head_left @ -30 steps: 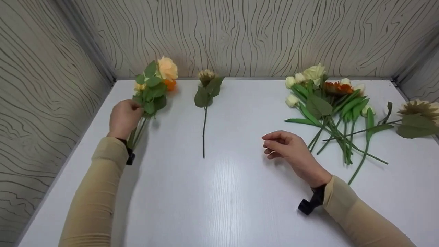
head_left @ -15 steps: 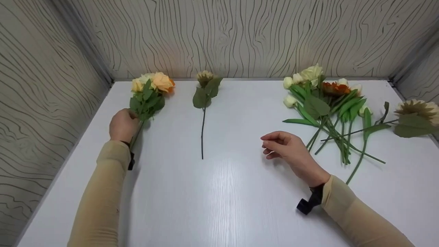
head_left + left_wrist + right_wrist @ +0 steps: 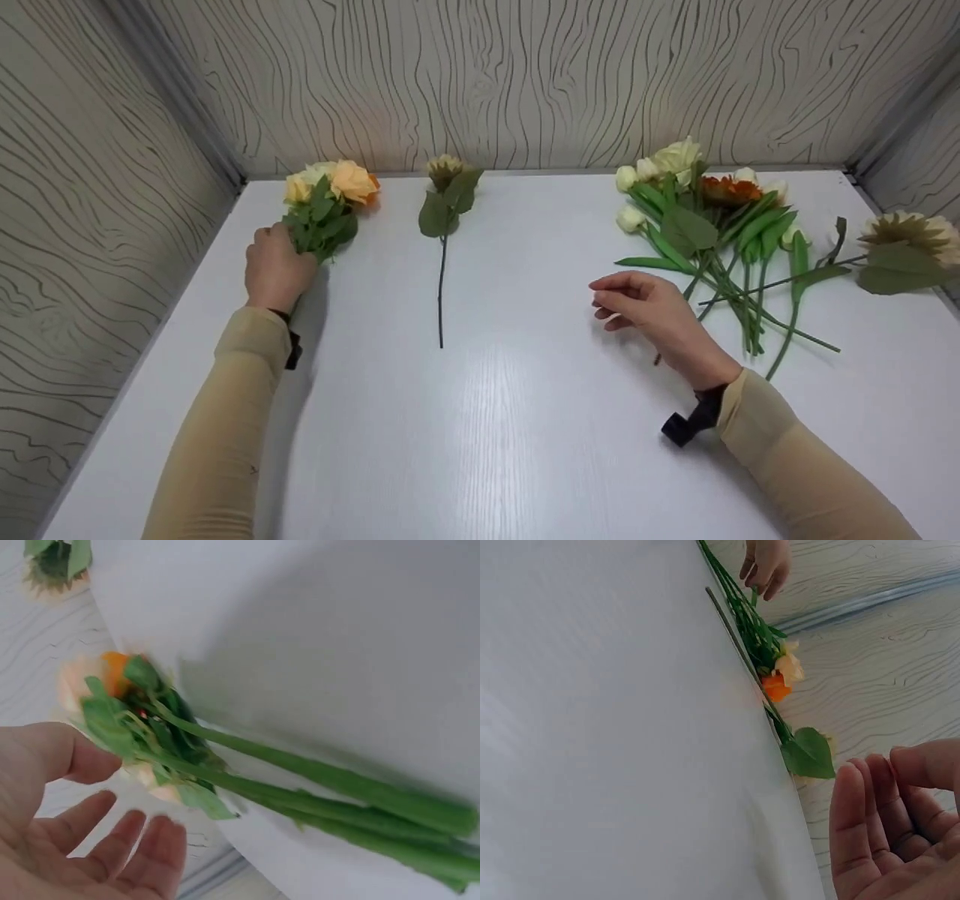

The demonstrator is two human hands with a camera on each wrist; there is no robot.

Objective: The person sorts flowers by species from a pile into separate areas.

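A bunch of roses [image 3: 353,181] in peach, yellow and orange lies at the table's far left, its green stems [image 3: 322,802] together. My left hand [image 3: 277,266] is at the bunch's leaves. In the left wrist view its fingers [image 3: 161,847] are spread apart and loosely bent, with the thumb beside a leaf; whether it touches cannot be told. My right hand [image 3: 664,319] hovers over the table, loosely curled and holding nothing. Right of the bunch lies a single pale flower [image 3: 445,171] with broad leaves and a thin dark stem, its head toward the back wall.
A loose pile of flowers [image 3: 720,225], with cream tulips, a pale rose and a rust-orange bloom, lies at the back right. A large pale flower [image 3: 907,236] extends over the table's right edge. Patterned panels [image 3: 510,82] stand behind the white table [image 3: 495,442] and at its sides.
The rose bunch was lowered from a raised, tilted position onto the table. My left hand has since loosened from it, its fingers opening. My right hand has shifted slightly to the right.
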